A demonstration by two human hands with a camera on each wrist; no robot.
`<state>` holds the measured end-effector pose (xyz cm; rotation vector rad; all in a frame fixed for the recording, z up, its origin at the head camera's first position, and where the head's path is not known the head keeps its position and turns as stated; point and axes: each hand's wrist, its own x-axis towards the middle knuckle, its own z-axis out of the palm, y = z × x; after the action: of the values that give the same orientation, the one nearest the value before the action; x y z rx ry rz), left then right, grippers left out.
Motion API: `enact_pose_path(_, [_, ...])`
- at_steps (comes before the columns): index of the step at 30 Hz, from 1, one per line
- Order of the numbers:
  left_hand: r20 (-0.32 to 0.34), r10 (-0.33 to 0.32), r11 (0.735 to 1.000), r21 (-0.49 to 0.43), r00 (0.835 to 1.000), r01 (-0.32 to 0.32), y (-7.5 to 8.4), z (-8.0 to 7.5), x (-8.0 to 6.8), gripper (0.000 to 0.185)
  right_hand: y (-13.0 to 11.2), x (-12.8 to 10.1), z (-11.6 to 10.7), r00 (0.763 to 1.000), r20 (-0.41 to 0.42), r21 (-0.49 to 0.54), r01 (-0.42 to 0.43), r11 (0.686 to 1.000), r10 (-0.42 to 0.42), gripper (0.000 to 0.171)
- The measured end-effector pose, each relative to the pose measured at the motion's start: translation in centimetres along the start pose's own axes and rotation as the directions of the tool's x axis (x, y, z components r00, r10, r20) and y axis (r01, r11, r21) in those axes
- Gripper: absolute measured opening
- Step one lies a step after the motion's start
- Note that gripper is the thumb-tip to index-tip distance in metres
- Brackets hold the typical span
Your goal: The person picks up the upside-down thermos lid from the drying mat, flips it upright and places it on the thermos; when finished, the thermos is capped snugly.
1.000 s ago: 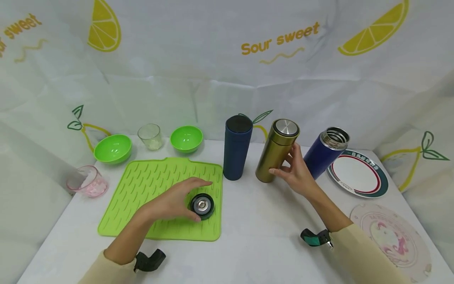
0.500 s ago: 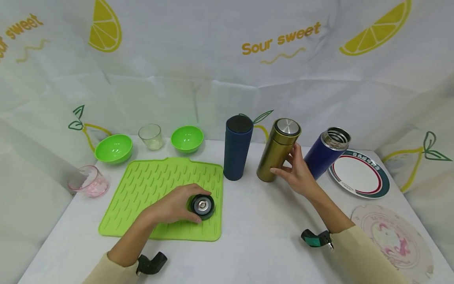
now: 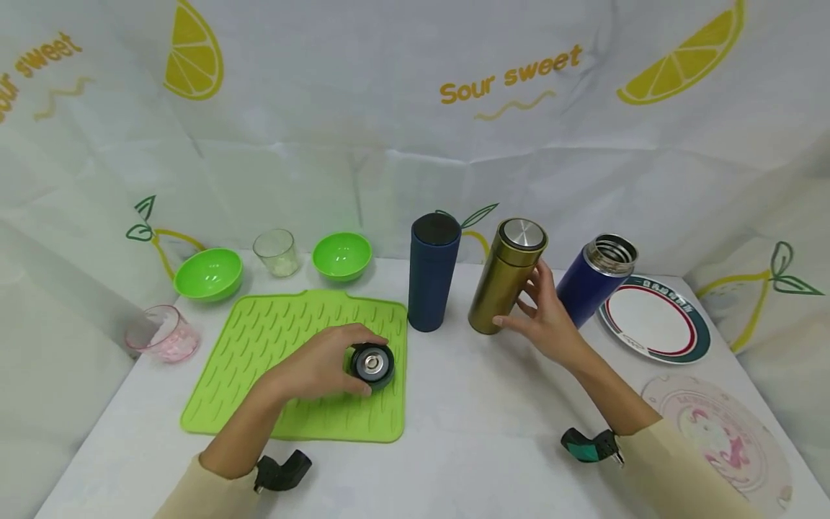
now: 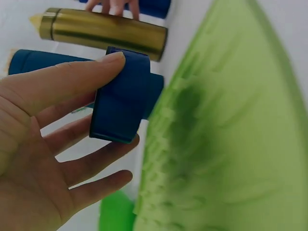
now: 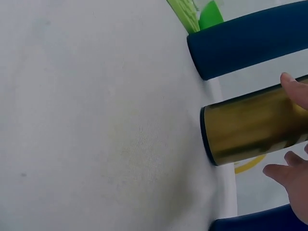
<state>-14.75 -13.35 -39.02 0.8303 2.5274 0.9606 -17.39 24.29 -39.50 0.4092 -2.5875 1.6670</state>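
The left hand (image 3: 320, 367) grips the dark blue lid (image 3: 372, 364) between thumb and fingers, holding it over the right part of the green mat (image 3: 259, 346). In the left wrist view the lid (image 4: 122, 94) is clear of the mat surface. The right hand (image 3: 547, 321) rests against the gold flask (image 3: 507, 277) with fingers loosely spread along its side; thumb and fingertips touch it without closing round it. The flask stands upright on the table (image 3: 467, 425), between 2 blue flasks: the capped one (image 3: 433, 272) and the uncapped one (image 3: 596, 277).
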Motion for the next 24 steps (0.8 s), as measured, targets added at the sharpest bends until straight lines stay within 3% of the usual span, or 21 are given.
enact_pose_path(4, [-0.053, 0.075, 0.996, -0.041, 0.996, -0.077, 1.7, -1.4, 0.6, 0.070, -1.2, -1.7, -0.4, 0.998, -0.057, -0.133, -0.003, 0.991, -0.005, 0.126])
enact_pose_path(9, [-0.130, 0.162, 0.979, -0.100, 0.978, -0.175, 3.8, -2.5, 1.5, 0.072, -2.6, -3.8, -0.5, 0.972, -0.192, -0.240, 0.083, 0.967, -0.131, 0.110])
enact_pose_path(13, [-0.188, 0.192, 0.967, -0.133, 0.963, -0.218, 5.5, -2.4, 2.2, 0.071, -3.6, -4.8, -0.1, 0.928, -0.285, -0.181, 0.194, 0.964, -0.240, 0.086])
enact_pose_path(16, [-0.232, 0.223, 0.955, -0.143, 0.947, -0.260, 6.6, -2.0, 2.9, 0.070, -4.4, -5.0, 0.3, 0.911, -0.297, -0.104, 0.268, 0.958, -0.287, 0.072])
enact_pose_path(24, [-0.308, 0.308, 0.923, -0.134, 0.900, -0.362, 7.9, -0.3, 4.6, 0.067, -5.0, -4.7, 2.7, 0.951, -0.142, 0.102, 0.291, 0.951, -0.275, 0.063])
